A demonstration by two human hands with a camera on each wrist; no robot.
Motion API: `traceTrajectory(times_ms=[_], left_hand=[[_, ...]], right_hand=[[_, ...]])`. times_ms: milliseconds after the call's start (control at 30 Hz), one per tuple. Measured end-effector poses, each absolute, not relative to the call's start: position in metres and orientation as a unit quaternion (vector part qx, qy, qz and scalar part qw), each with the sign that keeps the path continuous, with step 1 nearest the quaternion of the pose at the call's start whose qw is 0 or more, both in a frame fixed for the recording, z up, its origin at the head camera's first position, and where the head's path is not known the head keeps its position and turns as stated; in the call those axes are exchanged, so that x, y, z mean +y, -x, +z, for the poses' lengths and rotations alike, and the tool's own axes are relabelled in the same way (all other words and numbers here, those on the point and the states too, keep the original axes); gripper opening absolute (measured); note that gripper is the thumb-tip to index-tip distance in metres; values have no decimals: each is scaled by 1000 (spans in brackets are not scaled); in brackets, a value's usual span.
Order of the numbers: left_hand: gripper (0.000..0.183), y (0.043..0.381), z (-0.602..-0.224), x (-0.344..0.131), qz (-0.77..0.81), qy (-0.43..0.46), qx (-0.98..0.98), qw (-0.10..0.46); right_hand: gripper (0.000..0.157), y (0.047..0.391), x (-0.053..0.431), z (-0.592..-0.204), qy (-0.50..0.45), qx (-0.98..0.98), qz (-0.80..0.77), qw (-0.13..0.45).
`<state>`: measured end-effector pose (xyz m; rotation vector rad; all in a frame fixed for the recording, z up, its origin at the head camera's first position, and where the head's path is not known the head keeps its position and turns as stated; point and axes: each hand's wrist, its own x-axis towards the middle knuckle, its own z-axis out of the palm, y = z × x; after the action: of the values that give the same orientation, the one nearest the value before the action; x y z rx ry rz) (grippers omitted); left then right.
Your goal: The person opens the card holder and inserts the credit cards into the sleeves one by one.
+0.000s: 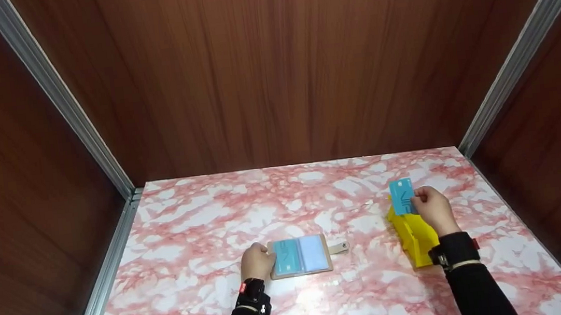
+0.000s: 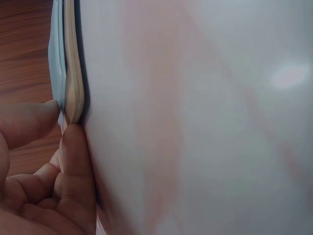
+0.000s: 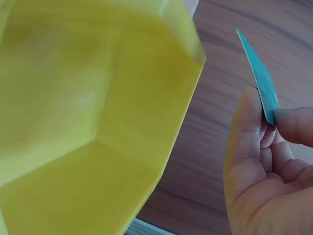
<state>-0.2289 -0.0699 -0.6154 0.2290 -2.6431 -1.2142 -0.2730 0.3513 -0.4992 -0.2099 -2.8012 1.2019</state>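
My left hand is at the left edge of an open card holder lying on the table. In the left wrist view, thumb and index finger pinch the edge of its cover and clear sleeves. A teal card shows in the left sleeve; the right sleeve looks pale blue. My right hand pinches another teal card by one edge, between thumb and index finger, above the far end of a yellow bin. The right wrist view shows the card nearly edge-on beside the bin's wall.
A pale strap with a metal snap sticks out from the card holder's right side. The table has a red and white marbled top. Brown wood-grain panels with grey metal corner posts enclose it at the back and sides.
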Motion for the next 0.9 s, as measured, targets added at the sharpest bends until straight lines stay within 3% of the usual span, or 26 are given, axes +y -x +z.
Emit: traceTrajectory(times_ms=[900], left_hand=[[19, 229, -613, -70, -410, -85, -902, 107]], right_hand=[[28, 276, 297, -513, 15, -909, 417, 7]])
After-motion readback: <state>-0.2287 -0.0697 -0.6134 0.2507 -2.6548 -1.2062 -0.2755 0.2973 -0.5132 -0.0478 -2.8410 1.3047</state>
